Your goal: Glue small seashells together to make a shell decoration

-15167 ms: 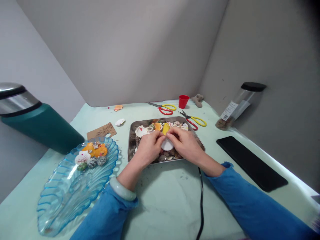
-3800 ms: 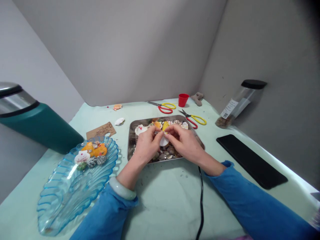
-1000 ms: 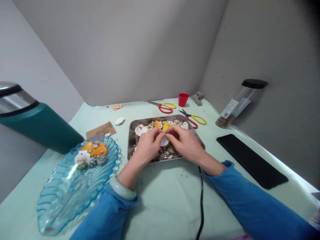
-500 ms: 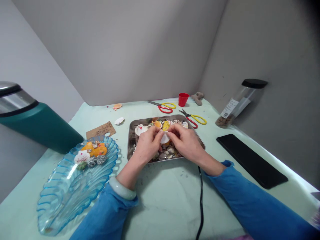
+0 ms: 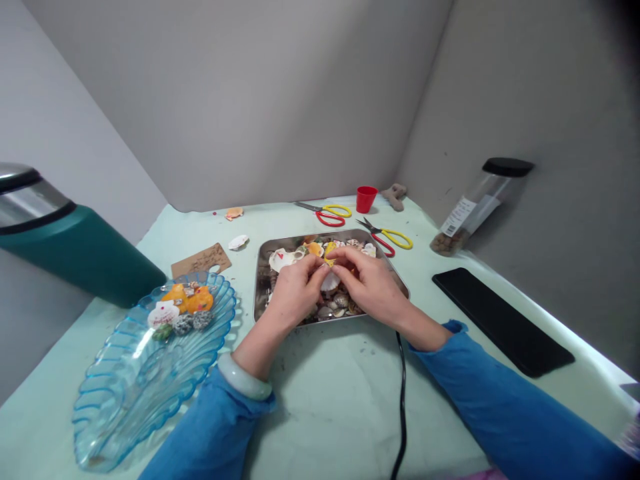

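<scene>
Green tabletop (image 5: 325, 400) below; fingers (image 5: 314, 281) partly hide a white shell (image 5: 330, 283).

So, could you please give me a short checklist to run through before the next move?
1. Left hand and right hand both at the tray: ok.
2. White shell held between them: ok.
3. Firm grip on it: cannot tell, contact mostly hidden.
4. Both scissors outside the tray: ok.
5. Cup upright: ok.
6. Cord clear of the right arm: cannot tell, its far end is hidden.
</scene>
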`<state>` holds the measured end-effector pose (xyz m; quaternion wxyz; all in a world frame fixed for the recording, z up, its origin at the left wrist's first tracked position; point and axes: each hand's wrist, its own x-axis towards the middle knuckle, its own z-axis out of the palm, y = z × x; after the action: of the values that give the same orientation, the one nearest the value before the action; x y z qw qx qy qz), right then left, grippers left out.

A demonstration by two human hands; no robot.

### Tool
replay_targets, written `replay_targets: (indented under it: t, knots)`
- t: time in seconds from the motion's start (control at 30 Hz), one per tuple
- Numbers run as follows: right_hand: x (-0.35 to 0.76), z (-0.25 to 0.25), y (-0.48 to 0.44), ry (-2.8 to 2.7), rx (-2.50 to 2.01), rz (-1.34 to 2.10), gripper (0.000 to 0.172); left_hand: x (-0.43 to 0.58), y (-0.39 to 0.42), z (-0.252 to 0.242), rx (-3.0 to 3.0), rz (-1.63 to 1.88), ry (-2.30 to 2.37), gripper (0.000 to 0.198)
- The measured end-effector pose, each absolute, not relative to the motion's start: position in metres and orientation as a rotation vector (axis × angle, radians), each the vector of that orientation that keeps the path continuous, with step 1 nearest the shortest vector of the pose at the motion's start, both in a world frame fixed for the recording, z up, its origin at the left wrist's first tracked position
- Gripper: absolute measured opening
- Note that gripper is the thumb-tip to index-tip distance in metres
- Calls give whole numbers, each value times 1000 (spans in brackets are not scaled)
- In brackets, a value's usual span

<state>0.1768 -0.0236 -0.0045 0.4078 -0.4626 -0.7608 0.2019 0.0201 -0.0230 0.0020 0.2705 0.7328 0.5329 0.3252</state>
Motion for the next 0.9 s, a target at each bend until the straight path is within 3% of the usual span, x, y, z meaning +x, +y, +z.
replay_targets:
  t: [0.9]
  knots:
    - [175, -2, -25, -1926, -1221, 503, 10, 21, -24, 5, 1877, 891, 1426, 17]
